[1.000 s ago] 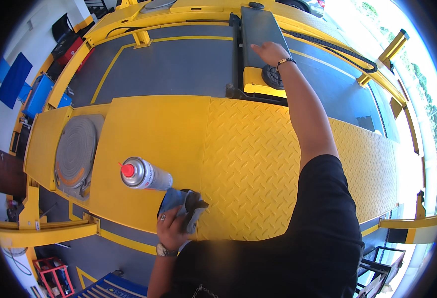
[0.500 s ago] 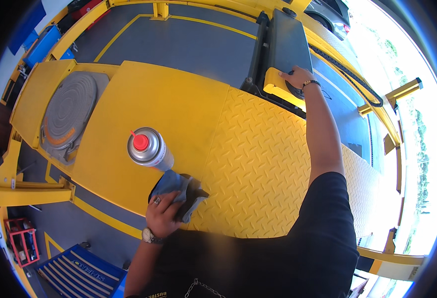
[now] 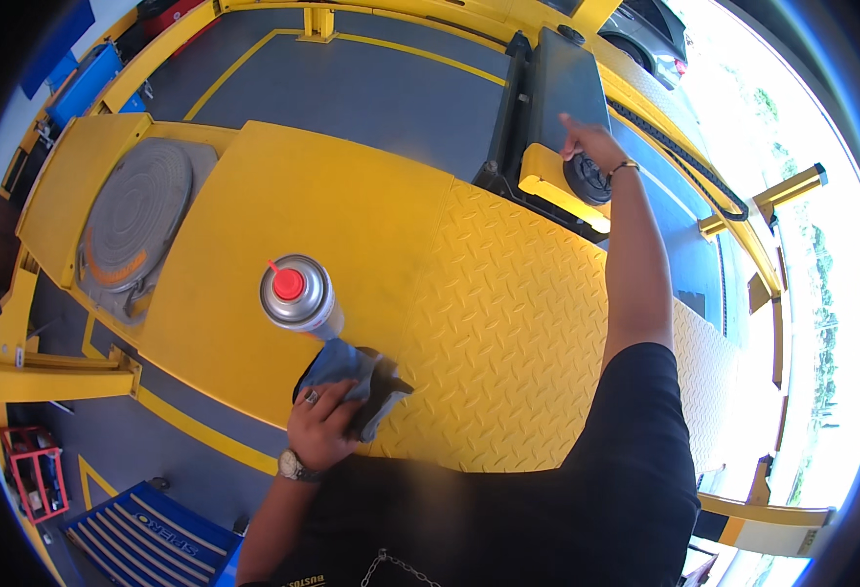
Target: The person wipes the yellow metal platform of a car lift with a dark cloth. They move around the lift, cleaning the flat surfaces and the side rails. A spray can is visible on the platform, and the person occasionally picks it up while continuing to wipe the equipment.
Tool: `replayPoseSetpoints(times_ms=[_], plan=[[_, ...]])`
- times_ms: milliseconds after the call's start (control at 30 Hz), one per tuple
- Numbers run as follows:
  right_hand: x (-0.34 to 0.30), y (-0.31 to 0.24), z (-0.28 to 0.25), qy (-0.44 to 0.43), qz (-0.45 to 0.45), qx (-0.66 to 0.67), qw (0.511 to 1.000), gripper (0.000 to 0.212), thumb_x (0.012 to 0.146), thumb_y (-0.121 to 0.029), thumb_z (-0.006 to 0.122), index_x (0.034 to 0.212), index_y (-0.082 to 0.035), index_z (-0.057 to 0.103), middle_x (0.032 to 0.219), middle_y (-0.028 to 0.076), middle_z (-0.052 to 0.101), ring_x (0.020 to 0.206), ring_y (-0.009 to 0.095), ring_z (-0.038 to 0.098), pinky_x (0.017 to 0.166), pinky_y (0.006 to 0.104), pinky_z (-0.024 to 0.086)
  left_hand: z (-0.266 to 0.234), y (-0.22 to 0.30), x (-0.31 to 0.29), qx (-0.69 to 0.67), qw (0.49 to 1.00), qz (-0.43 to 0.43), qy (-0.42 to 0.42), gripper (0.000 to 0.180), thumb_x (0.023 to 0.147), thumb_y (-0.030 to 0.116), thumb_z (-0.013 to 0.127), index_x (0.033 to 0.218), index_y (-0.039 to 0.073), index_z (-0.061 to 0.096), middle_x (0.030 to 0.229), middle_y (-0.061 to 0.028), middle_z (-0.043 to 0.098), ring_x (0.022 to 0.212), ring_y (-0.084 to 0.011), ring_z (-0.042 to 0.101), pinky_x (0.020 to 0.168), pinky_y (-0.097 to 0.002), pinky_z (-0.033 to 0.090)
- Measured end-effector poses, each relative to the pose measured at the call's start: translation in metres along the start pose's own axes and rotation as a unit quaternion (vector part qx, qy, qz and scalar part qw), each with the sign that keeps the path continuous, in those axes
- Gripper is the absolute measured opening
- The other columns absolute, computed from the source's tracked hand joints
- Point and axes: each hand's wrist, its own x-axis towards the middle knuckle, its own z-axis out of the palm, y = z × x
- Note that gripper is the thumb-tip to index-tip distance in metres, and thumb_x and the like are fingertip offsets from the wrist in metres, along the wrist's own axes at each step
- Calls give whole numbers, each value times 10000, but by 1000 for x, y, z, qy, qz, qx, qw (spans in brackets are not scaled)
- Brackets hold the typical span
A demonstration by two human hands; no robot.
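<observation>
My left hand (image 3: pixel 322 426) is closed on a crumpled blue-grey rag (image 3: pixel 337 370) with dark folds, low over the yellow platform (image 3: pixel 303 186). Just beyond the rag stands an upright silver spray can (image 3: pixel 298 293) with a red nozzle top. My right hand (image 3: pixel 598 149) reaches far forward, holding nothing, one finger stretched out and the others partly bent. It hovers by a round black pad (image 3: pixel 587 179) set on a yellow block (image 3: pixel 545 174), at the near end of a long dark grey beam (image 3: pixel 567 83).
A round grey turning plate (image 3: pixel 136 215) is set into the platform at the left. Raised-tread plate (image 3: pixel 508 333) covers its right part. A blue creeper (image 3: pixel 156 538) and a red rack (image 3: pixel 36 474) are at lower left. A black cable chain (image 3: pixel 684 152) runs along a yellow rail beyond my right hand.
My right hand has lifted off the round black pad and now has a finger extended, uncovering the pad. The view has shifted slightly. My left hand keeps its hold on the rag.
</observation>
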Motion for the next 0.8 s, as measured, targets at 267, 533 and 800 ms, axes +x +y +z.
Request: replayPoseSetpoints(times_ms=[267,533,800], plan=[[-21,-8,17,116,61,-513,849,857,952,-764,409,1106,18,723,1158,213,721,1160,399,645,1050,491,466,-1,-3,-4,-8,1000,-12,-15,493,516,62,766,1005,117,737,1179,-64,684,1004,-270,684,850,-402,516],[-36,-59,-33,44,-17,47,998,553,994,-516,618,858,17,675,819,139,695,812,258,710,867,363,558,1,-4,-4,-15,1000,-12,-8,514,502,52,762,1012,109,732,1178,-68,683,999,-272,688,856,-399,525],[-40,-21,-28,34,-87,-414,905,606,907,-528,714,1340,-112,643,1344,141,639,1335,292,554,1108,411,427,1,-2,-2,-28,1000,-11,7,501,501,36,740,998,94,725,1172,-79,692,1003,-279,694,836,-396,536]])
